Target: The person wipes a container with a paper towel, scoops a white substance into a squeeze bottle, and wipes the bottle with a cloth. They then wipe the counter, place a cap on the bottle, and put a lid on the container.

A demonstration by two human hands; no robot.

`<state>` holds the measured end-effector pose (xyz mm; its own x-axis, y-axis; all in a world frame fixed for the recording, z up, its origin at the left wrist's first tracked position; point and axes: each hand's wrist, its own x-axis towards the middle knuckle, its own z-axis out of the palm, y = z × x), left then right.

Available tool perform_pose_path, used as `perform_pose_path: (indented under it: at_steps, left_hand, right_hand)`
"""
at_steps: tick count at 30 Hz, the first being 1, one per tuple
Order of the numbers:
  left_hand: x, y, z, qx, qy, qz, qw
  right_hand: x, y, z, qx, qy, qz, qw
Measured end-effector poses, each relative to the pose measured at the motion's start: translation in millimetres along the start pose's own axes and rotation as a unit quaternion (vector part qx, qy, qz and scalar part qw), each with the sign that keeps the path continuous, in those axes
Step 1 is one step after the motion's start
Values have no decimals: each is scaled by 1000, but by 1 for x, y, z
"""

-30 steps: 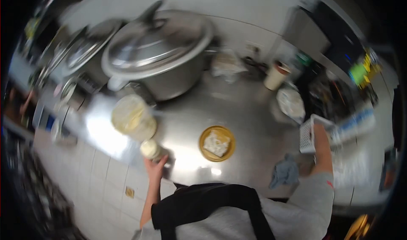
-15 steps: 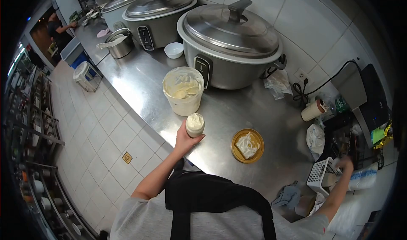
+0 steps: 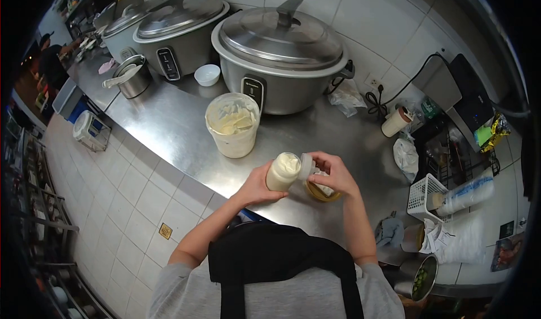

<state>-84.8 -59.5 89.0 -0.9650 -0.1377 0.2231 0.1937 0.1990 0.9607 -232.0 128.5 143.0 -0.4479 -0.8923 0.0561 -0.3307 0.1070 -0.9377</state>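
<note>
My left hand (image 3: 258, 185) holds a small clear bottle (image 3: 282, 172) filled with creamy white sauce, tilted to the right above the steel counter's front edge. My right hand (image 3: 333, 172) holds a translucent cap (image 3: 305, 166) against the bottle's mouth. Just behind my right hand a yellow dish (image 3: 323, 192) with a white wrapped piece sits on the counter, mostly hidden. A large tub (image 3: 232, 125) of the same creamy sauce stands to the upper left of the bottle.
Three big rice cookers (image 3: 280, 53) line the tiled wall. A steel pot with a ladle (image 3: 132, 79) and a small white bowl (image 3: 207, 74) stand at left. A paper cup (image 3: 394, 122), a white basket (image 3: 426, 197), stacked cups (image 3: 466, 193) and a grey rag (image 3: 389, 232) crowd the right end.
My right hand came back from the white basket to the bottle and now holds a cap at its mouth. My left hand lifted and tilted the bottle.
</note>
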Motion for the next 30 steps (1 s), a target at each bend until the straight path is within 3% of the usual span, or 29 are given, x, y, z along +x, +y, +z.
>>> perform_pose_path:
  at_steps: [3,10,13,15,16,18,22,25,29,30]
  left_hand:
    - [-5,-1,-9,37,18,5,999]
    - [-15,2,-32,121,40,-12,992]
    - [-15,6,-41,150,10,-26,988]
    - [-15,12,-45,161,-8,-30,986]
    - [-14,15,-47,172,-22,-36,984]
    - [-12,23,-52,173,-44,-35,983]
    - [-9,23,-58,139,-86,-24,986]
    - [-4,25,-65,61,-138,-24,988]
    - [-11,21,-69,40,-132,2,990]
    - [-13,23,-67,67,-108,9,992]
  right_hand:
    - [7,-7,18,188,-7,-26,982]
    - [30,-14,44,227,36,-55,972]
    - [37,-37,36,125,-10,-74,989]
    - [42,-48,31,-25,-53,-76,995]
    - [44,-54,26,-25,-49,-74,996]
    - [49,-66,16,-102,-148,-76,981]
    - [58,-76,10,-93,-179,-104,974]
    - [64,-77,8,-108,-208,-190,953]
    - [65,-79,18,-131,-157,33,978]
    - [65,-73,22,-240,-126,9,962]
